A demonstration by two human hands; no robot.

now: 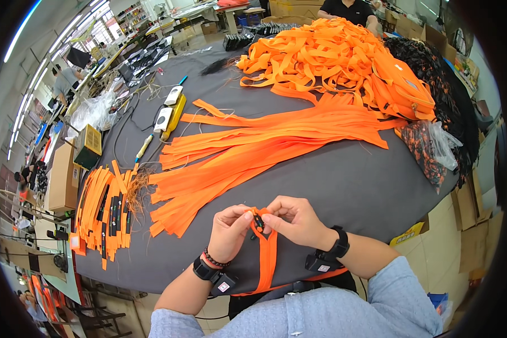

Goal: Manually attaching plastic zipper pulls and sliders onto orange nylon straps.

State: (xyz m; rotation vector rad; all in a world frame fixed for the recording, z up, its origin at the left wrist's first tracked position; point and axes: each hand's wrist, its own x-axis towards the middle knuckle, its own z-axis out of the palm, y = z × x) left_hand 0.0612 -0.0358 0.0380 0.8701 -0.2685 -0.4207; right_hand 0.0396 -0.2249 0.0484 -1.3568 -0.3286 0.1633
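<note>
Close to the table's near edge, both my hands are at the upper end of an orange zipper tape (266, 265). Its two halves spread apart at the top, around a small black zipper slider (258, 221). My left hand (229, 231) pinches the tape's end on the left of the slider. My right hand (298, 221) pinches the end on the right, thumb and forefinger together. The tape's lower part hangs over the table edge toward me. Just beyond my hands lie long orange tapes (253, 143) in a fanned bundle.
A large heap of orange strips (321, 53) covers the far right, beside an orange bag (403, 84) and a plastic bag of small black-and-orange pieces (425, 149). Short orange and black strips (104, 208) lie left, near a yellow-and-white device (169, 118). A person (349, 10) stands beyond the heap.
</note>
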